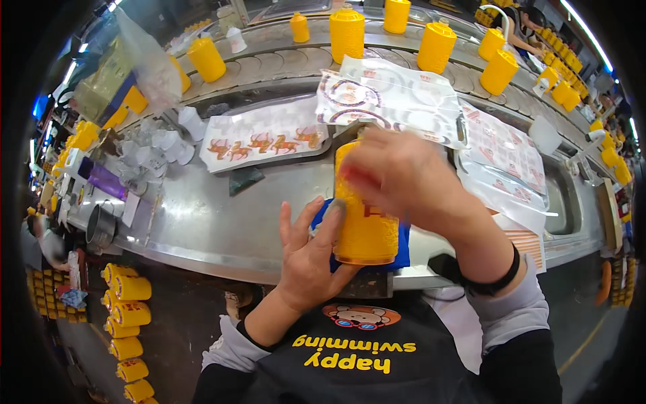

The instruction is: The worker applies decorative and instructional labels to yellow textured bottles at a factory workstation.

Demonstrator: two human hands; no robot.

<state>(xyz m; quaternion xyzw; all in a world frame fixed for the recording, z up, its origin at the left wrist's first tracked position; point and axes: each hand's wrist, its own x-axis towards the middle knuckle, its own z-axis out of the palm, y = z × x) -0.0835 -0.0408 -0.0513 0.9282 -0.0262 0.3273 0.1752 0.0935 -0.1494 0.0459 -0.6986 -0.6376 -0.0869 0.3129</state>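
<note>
A yellow textured bottle (pixel 367 236) lies tilted on a blue cloth (pixel 403 250) at the bench's front edge, its base toward me. Red marking shows on its side, partly covered. My left hand (pixel 306 259) steadies the bottle from the left, with some fingers pressed along its wall and others stretched out. Over the bottle's upper part, my right hand (pixel 404 178) is curled and smeared by motion. A small red thing (pixel 360 176) shows under its fingers, too blurred to name. The bottle's neck is mostly hidden behind that hand.
Sheets of horse decals (pixel 269 138) and ring-shaped decals (pixel 390 101) lie beyond the bottle, with more printed sheets (pixel 508 151) at right. Yellow bottles (pixel 347 35) stand on a slatted conveyor (pixel 282 64). White cups (pixel 168 145) crowd the left; a sink (pixel 562 195) is at right.
</note>
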